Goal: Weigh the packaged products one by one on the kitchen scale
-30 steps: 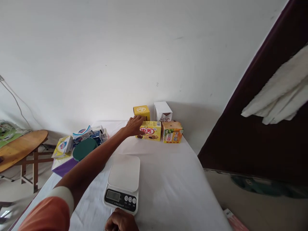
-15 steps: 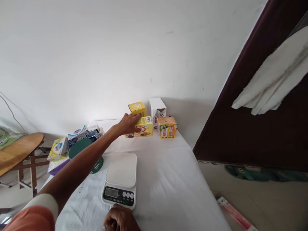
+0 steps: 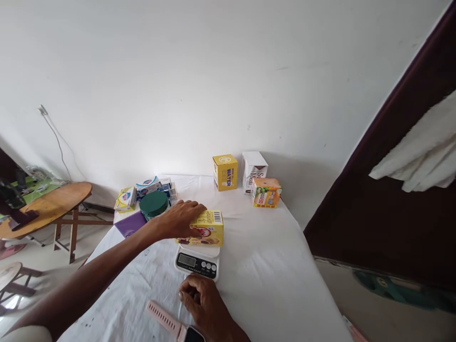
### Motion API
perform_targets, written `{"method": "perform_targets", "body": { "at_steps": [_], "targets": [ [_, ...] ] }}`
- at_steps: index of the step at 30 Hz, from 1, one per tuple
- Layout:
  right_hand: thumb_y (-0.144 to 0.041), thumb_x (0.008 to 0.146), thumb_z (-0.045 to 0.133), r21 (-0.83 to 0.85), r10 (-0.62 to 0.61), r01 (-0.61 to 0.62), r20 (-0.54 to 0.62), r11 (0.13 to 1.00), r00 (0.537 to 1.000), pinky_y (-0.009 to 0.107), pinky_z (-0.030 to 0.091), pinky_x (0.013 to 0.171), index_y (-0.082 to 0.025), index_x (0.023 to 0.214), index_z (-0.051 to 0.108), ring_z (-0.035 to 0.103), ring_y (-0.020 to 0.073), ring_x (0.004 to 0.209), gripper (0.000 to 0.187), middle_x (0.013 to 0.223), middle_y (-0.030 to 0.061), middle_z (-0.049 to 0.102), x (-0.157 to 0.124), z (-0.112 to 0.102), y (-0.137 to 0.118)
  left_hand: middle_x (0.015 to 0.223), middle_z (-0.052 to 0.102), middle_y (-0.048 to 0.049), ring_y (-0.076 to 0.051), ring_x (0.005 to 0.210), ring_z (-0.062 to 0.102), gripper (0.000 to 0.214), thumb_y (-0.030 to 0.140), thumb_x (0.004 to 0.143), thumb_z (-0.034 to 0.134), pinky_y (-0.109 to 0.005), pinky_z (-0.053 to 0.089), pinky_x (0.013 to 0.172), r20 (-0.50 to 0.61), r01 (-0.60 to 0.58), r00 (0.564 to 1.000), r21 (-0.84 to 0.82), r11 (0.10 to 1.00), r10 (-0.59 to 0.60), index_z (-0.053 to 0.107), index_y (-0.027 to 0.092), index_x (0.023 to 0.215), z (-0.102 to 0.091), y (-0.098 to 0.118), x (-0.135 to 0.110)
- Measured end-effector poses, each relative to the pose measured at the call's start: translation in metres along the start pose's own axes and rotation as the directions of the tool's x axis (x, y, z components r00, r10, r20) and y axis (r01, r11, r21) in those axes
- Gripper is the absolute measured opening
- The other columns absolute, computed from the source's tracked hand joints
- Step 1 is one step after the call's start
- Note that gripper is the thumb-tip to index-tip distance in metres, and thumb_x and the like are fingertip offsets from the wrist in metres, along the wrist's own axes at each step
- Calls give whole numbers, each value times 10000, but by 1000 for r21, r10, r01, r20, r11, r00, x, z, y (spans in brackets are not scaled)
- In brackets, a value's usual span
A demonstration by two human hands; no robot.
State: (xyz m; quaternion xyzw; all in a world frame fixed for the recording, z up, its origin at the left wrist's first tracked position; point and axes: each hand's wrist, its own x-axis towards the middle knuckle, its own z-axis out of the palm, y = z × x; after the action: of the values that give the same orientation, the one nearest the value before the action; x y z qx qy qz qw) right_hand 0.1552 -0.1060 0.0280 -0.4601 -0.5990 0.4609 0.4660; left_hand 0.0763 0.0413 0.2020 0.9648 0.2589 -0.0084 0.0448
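My left hand (image 3: 185, 219) is closed over a yellow snack box (image 3: 210, 229), its fingers across the top and its thumb on the near side. The box is at the platform of the white kitchen scale (image 3: 197, 261) and hides most of it; I cannot tell whether it touches. Just in front of the scale's buttons and dark display rests my right hand (image 3: 208, 301), fingers curled in, with nothing visible in them. Beside that hand lies a smartwatch with a pink strap (image 3: 164, 319), partly cut off by the frame's bottom edge.
By the wall stand a yellow carton (image 3: 225, 173), a white carton (image 3: 253, 164) and an orange box (image 3: 266, 193). A green-lidded jar (image 3: 154, 204), a purple box (image 3: 130, 225) and several soap boxes (image 3: 126, 199) crowd the table's left side. A wooden table (image 3: 71, 195) stands farther left.
My left hand has brought the yellow snack box from beside the cartons toward me, to the scale. The view has shifted left, and the smartwatch now shows. My right hand remains by the scale.
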Motion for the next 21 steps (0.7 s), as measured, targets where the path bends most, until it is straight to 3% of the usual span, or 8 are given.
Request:
{"method": "perform_targets", "body": {
  "at_steps": [4, 8, 12, 15, 18, 21],
  "targets": [
    [-277, 822, 614, -18, -19, 19, 18, 1000, 1000, 236, 393, 616, -167, 753, 686, 568, 136, 671, 148, 724, 4, 627, 0, 0, 1, 1192, 656, -110, -328, 1111, 628, 550, 383, 821, 775, -435, 455, 926, -25, 27, 999, -17, 999, -28, 539, 220, 1290, 8, -3, -5],
    [-327, 856, 604, -41, -17, 18, 26, 999, 1000, 245, 411, 627, -172, 764, 678, 562, 141, 669, 195, 719, 4, 624, -1, -1, -1, 1299, 609, -133, -346, 1194, 596, 781, 433, 775, 809, -457, 441, 992, -59, 65, 996, -52, 996, -68, 446, 230, 1436, -1, -9, -20],
    [-374, 888, 589, -68, -1, 5, 58, 998, 998, 247, 421, 608, -178, 796, 678, 576, 151, 675, 234, 732, 13, 631, 0, -1, 3, 1337, 580, -138, -350, 1248, 566, 822, 461, 801, 793, -467, 436, 1017, -139, 71, 987, -95, 993, -84, 397, 218, 1479, -5, -12, -30],
    [-418, 909, 572, -102, 17, -10, 73, 995, 997, 253, 429, 592, -184, 819, 676, 578, 160, 672, 271, 751, 24, 640, 0, 0, 9, 1321, 594, -148, -353, 1225, 576, 764, 460, 807, 799, -475, 432, 1016, -124, 86, 988, -62, 994, -93, 448, 194, 1432, 6, -11, -26],
    [-460, 922, 556, -125, 40, -29, 88, 992, 995, 264, 436, 581, -192, 829, 672, 571, 165, 649, 306, 742, 24, 636, 1, 0, 14, 1233, 643, -140, -323, 1149, 621, 545, 421, 875, 752, -436, 448, 977, -73, 107, 991, -51, 993, -110, 536, 172, 1309, 20, -11, -24],
    [-510, 929, 540, -128, 63, -49, 110, 991, 992, 272, 441, 564, -198, 857, 677, 565, 167, 622, 349, 737, 25, 627, 1, -1, 17, 1192, 664, -113, -287, 1112, 639, 462, 404, 906, 734, -393, 452, 947, -110, 137, 983, -64, 988, -144, 548, 175, 1261, 21, -13, -43]
  ]
}}
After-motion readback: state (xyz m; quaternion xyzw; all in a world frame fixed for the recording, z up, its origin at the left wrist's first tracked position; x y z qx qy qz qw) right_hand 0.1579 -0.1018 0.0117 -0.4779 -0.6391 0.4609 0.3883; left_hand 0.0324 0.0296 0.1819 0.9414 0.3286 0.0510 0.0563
